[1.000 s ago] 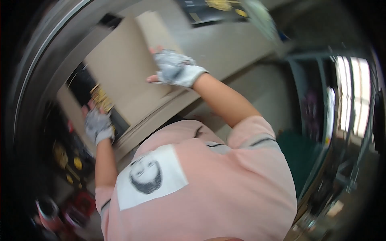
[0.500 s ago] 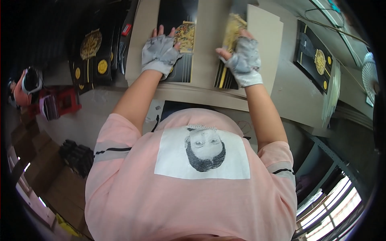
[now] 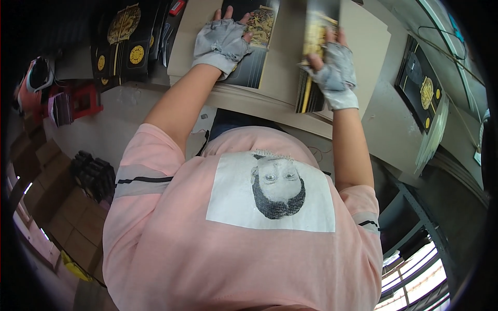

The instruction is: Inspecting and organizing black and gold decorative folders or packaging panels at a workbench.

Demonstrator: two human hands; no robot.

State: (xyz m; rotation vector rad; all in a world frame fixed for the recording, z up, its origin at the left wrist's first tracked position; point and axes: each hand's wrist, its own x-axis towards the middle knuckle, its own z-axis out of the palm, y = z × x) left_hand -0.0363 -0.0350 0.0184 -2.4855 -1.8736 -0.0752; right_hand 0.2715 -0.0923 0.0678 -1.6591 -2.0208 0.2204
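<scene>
Both my hands wear grey fingerless gloves. My left hand (image 3: pixel 222 44) lies open with fingers spread, resting on the left part of a black printed sheet (image 3: pixel 244 75) with a gold patterned picture. My right hand (image 3: pixel 332 70) is on the right side of a narrow black-and-gold panel (image 3: pixel 307 98), its thumb apart and its fingers stretched forward. The panel's upper part is blurred by motion. Whether the sheet and the panel are joined cannot be seen. Under them is a pale grey board (image 3: pixel 290 52) on the table.
Black boards with gold medallions (image 3: pixel 122 57) stand to the left, a small red object (image 3: pixel 177 7) beside them. At right, a black-and-gold board (image 3: pixel 417 83) lies on a stack of sheets (image 3: pixel 434 140). A red stool (image 3: pixel 87 101) and cardboard boxes (image 3: pixel 83 223) are at far left.
The view has shifted, so the table's things sit further right in it. My hands keep about the same places on the sheet and the panel. The panel's upper part is smeared by motion.
</scene>
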